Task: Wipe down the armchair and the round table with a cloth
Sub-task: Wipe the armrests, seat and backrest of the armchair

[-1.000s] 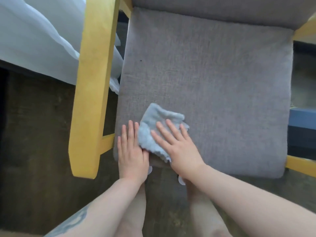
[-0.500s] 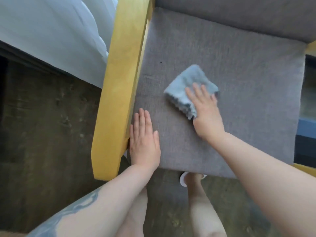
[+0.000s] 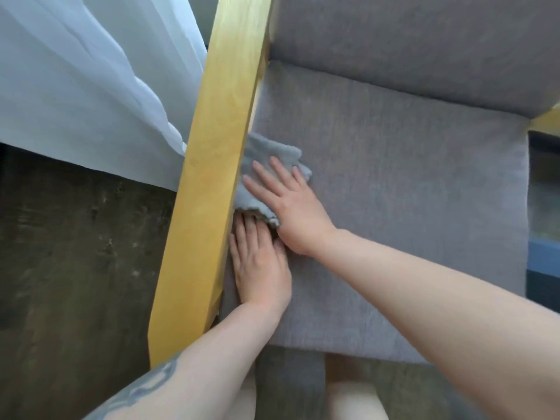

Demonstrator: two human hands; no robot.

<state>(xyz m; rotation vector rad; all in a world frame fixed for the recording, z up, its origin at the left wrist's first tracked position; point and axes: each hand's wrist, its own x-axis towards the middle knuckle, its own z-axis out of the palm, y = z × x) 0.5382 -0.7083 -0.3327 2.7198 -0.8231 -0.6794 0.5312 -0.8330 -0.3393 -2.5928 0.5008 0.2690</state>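
The armchair has a grey fabric seat cushion (image 3: 409, 207) and a yellow wooden armrest (image 3: 218, 147) along its left side. A light blue cloth (image 3: 260, 153) lies bunched on the seat's left edge, partly tucked under the armrest. My right hand (image 3: 291, 204) presses flat on the cloth with straight, spread fingers. Just in front of it, my left hand (image 3: 260, 265) rests flat on the cushion beside the armrest, its fingertips touching the cloth's near edge. The round table is not in view.
A white sheer curtain (image 3: 91, 86) hangs at the left down to the dark wooden floor (image 3: 75, 268). The grey backrest (image 3: 424, 40) rises at the top. A blue object (image 3: 545, 256) sits past the chair's right side. My legs show below the seat.
My right hand has slid the cloth from the middle of the seat leftward against the armrest. My left hand stays flat near the seat's left front. The camera has moved closer.
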